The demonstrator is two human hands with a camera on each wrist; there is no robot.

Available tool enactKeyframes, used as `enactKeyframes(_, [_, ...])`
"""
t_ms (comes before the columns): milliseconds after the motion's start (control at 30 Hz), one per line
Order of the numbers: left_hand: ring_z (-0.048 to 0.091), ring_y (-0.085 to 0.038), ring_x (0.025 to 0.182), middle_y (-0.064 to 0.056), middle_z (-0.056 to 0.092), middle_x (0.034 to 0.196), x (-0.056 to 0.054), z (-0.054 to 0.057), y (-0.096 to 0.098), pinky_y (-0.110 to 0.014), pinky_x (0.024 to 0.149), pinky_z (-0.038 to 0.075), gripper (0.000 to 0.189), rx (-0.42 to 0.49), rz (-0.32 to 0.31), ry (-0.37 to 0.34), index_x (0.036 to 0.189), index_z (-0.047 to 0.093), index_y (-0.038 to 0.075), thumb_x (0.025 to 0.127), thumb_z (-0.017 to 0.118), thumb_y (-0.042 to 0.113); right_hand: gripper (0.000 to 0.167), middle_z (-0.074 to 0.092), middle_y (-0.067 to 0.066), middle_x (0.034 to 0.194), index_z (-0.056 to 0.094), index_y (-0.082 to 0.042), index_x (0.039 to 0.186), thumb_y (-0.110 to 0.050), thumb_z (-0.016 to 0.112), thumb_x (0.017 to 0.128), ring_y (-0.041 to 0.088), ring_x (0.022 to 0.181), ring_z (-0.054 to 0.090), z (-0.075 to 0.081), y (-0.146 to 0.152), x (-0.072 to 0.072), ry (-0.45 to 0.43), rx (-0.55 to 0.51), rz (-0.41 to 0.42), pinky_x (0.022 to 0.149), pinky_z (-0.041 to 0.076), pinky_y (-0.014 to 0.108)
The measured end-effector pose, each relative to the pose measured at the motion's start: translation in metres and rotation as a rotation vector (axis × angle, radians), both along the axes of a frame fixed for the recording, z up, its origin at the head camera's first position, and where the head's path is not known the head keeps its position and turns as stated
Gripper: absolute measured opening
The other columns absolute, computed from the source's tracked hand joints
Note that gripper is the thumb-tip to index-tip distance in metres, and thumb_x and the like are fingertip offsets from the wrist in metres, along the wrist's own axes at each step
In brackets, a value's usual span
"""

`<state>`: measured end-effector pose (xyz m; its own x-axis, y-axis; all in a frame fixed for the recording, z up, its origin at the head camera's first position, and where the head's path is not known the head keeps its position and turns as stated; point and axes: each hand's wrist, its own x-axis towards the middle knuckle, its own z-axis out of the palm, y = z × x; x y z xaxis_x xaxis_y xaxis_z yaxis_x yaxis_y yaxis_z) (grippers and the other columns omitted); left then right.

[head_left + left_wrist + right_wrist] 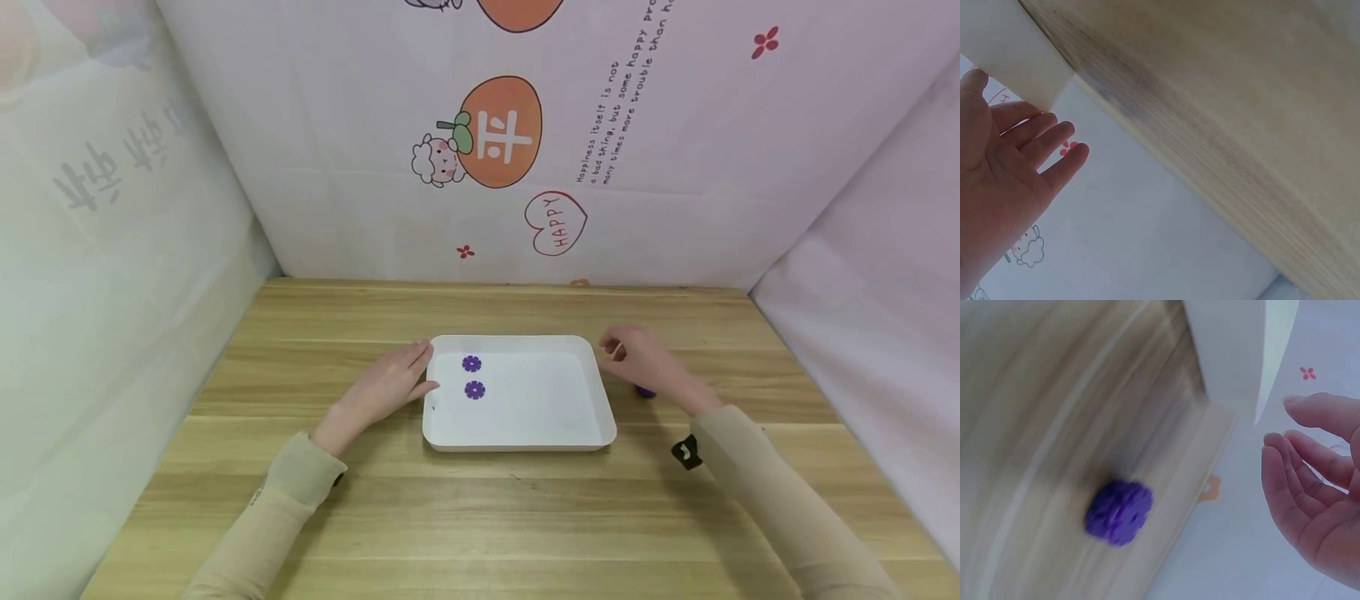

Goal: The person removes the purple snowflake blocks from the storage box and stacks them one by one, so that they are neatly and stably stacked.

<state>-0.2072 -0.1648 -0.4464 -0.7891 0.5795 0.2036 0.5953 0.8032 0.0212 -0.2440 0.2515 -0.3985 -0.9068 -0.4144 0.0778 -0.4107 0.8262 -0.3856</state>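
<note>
A shallow white tray lies on the wooden table. Two purple snowflake discs lie flat in its left part, one behind the other. My left hand is at the tray's left rim, fingers extended and thumb over the edge; the left wrist view shows its fingers against the tray's outer wall. Just off the tray's right rim hovers my right hand, fingers loosely bent. Nothing shows between thumb and fingers in the right wrist view. A small stack of purple snowflake discs stands on the table beside it, partly hidden by the hand in the head view.
Behind the table hangs a white printed cloth with cartoon figures and lettering. White cloths also close off the left side and right side. Bare wood lies in front of the tray.
</note>
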Motion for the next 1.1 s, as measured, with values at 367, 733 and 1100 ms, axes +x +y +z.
enactKeyframes(367, [0.052, -0.037, 0.136, -0.025, 0.048, 0.148, 0.003, 0.002, 0.001, -0.048, 0.113, 0.046, 0.066, 0.0, -0.001, 0.002, 0.142, 0.047, -0.009, 0.1, 0.056, 0.041, 0.025, 0.072, 0.015, 0.097, 0.068, 0.001, 0.107, -0.013, 0.075, 0.087, 0.019, 0.08, 0.067, -0.001, -0.034, -0.009, -0.011, -0.006, 0.043, 0.071, 0.059, 0.035])
enactKeyframes(733, [0.051, -0.037, 0.136, -0.025, 0.048, 0.149, 0.002, 0.002, 0.0, -0.049, 0.113, 0.046, 0.067, -0.002, 0.002, -0.001, 0.142, 0.046, -0.009, 0.1, 0.056, 0.042, 0.024, 0.072, 0.017, 0.094, 0.068, 0.003, 0.103, -0.009, 0.077, 0.084, 0.019, 0.077, 0.068, 0.0, -0.058, -0.016, 0.029, -0.029, 0.14, 0.071, 0.061, 0.035])
enactKeyframes(1100, [0.052, -0.037, 0.135, -0.024, 0.048, 0.149, 0.001, 0.002, 0.0, -0.048, 0.112, 0.047, 0.065, -0.003, 0.003, 0.008, 0.142, 0.047, -0.008, 0.101, 0.055, 0.041, 0.026, 0.073, 0.014, 0.096, 0.069, 0.002, 0.107, -0.01, 0.077, 0.085, 0.018, 0.081, 0.068, -0.001, -0.084, -0.024, -0.037, -0.005, 0.16, 0.075, 0.062, 0.032])
